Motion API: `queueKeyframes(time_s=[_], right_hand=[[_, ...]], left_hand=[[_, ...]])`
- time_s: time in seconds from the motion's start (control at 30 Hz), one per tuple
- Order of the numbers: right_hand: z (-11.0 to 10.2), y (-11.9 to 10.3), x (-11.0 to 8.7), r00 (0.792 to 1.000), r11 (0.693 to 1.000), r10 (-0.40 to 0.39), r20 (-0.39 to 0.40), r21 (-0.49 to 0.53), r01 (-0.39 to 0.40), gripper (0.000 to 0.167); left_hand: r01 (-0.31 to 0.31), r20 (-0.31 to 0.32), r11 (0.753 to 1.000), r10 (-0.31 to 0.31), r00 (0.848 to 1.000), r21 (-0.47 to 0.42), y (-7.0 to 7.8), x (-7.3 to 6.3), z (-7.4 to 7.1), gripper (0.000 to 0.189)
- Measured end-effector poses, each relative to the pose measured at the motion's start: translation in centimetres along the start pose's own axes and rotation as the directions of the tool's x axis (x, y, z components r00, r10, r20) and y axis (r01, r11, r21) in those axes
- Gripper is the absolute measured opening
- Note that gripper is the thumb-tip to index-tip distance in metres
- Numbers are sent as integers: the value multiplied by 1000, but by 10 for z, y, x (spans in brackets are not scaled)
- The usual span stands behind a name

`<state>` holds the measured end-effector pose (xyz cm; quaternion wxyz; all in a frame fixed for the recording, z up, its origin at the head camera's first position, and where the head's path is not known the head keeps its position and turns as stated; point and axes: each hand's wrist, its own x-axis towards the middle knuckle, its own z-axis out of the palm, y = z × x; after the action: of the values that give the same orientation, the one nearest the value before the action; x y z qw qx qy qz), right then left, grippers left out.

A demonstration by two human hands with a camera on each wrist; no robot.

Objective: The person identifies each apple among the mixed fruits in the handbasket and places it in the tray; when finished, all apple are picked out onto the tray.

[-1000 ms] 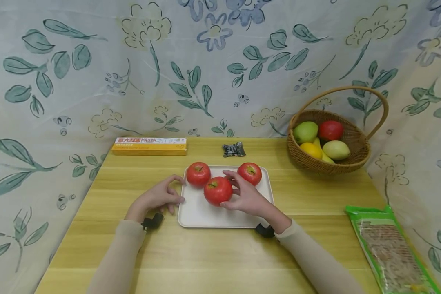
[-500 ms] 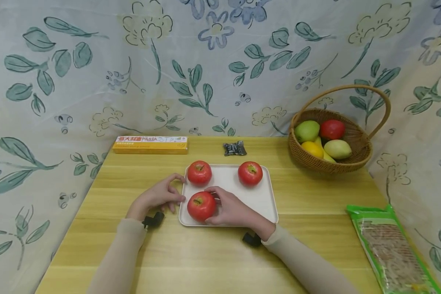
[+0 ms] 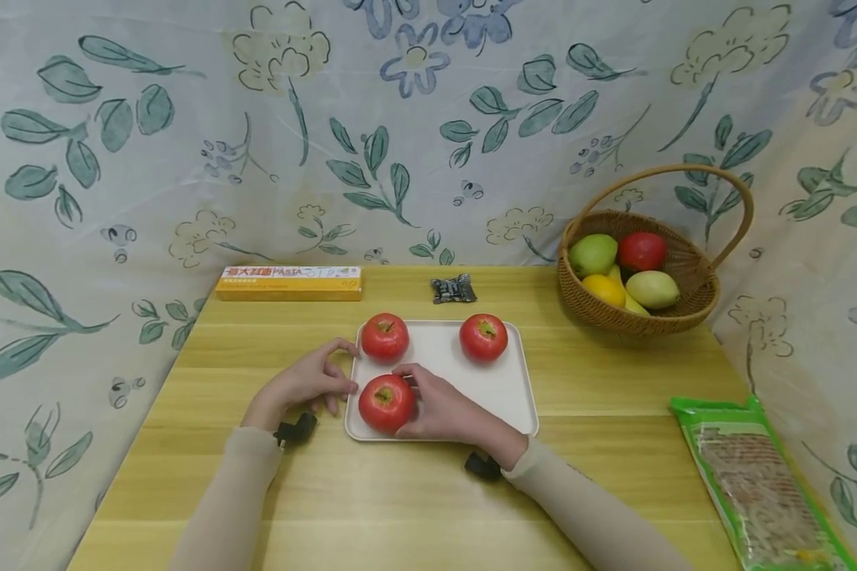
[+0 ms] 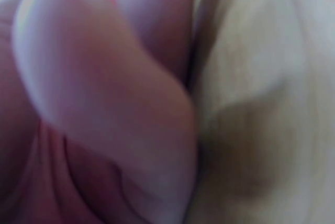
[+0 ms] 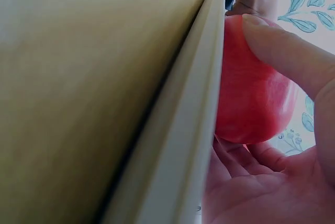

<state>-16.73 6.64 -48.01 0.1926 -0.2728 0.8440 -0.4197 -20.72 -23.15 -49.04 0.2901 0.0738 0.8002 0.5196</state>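
My right hand [image 3: 440, 408] grips a red apple [image 3: 386, 404] at the front left of a white tray [image 3: 471, 396]. In the right wrist view the thumb lies over the apple [image 5: 256, 88], with the other fingers below it, beside the tray's pale rim [image 5: 183, 130]. Two more red apples sit on the tray, a back-left apple [image 3: 385, 337] and a back-right apple [image 3: 483, 338]. My left hand [image 3: 307, 381] rests at the tray's left edge, thumb and forefinger touching the rim. Bent, blurred fingers [image 4: 104, 77] fill much of the left wrist view.
A pasta box [image 3: 289, 284] lies at the table's back left, a small black packet [image 3: 453, 289] behind the tray. A wicker basket [image 3: 628, 317] of fruit stands at the back right. A green-edged food bag [image 3: 757, 484] lies at the right; a patterned cloth [image 3: 400, 159] hangs behind.
My right hand has brought the gripped apple from the tray's middle left and forward to its front-left corner, mostly in the first half second. The left hand has kept its place.
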Motion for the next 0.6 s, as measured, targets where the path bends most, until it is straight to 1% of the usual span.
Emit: queueKeyframes(time_s=[0.2, 0.37, 0.47, 0.5, 0.57, 0.6], right_hand=[[-2, -2, -3, 1000, 999, -4, 4, -37, 4, 96], [-12, -6, -9, 999, 999, 36, -17, -31, -37, 100], [-31, -11, -18, 995, 999, 40, -90, 18, -39, 95], [-41, -12, -21, 990, 999, 31, -136, 40, -25, 94], [-65, -15, -30, 970, 997, 10, -245, 77, 9, 90], [-80, -16, -34, 952, 994, -13, -307, 97, 45, 89]], left_hand=[[4, 3, 1000, -4, 1000, 2, -1, 2, 1, 65], [1, 7, 1000, -1, 1000, 1, -1, 2, 2, 65], [6, 9, 1000, -6, 1000, -3, 0, 0, 2, 66], [9, 9, 1000, -9, 1000, -7, 0, 0, 2, 65], [10, 9, 1000, -10, 1000, -9, 0, -1, 2, 66], [10, 9, 1000, -10, 1000, -6, 0, -1, 2, 66]])
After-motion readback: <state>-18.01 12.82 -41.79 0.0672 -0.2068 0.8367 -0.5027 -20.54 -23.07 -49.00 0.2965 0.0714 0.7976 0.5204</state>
